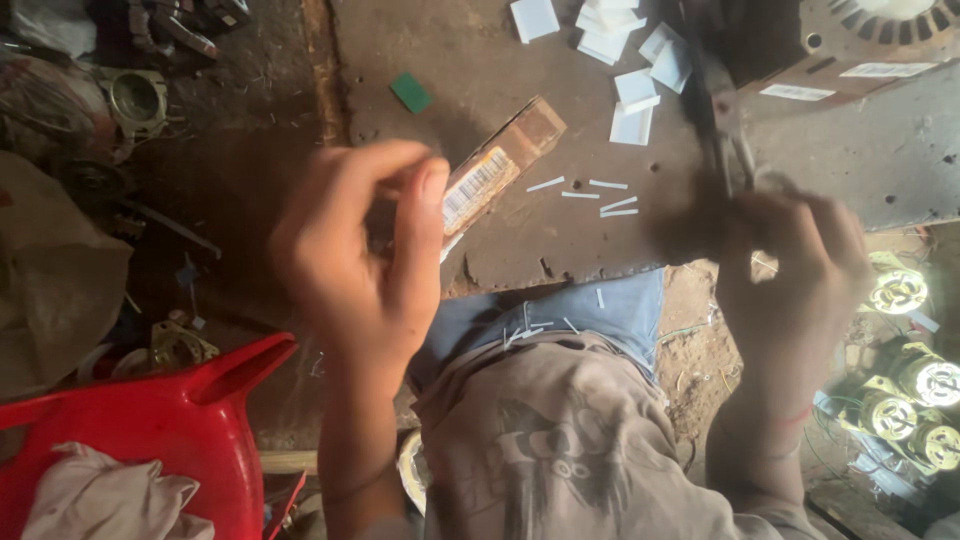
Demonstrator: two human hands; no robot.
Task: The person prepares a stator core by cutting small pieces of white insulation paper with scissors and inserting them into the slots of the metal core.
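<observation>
Head view: scissors (728, 140) in right hand (800, 265).

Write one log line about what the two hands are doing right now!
left hand: fingers pinched, contents unclear | right hand: blurred, gripping dark scissors | bench: white paper squares, thin strips, small box

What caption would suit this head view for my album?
Left hand pinches beside a small box; blurred right hand grips scissors above white strips.
</observation>
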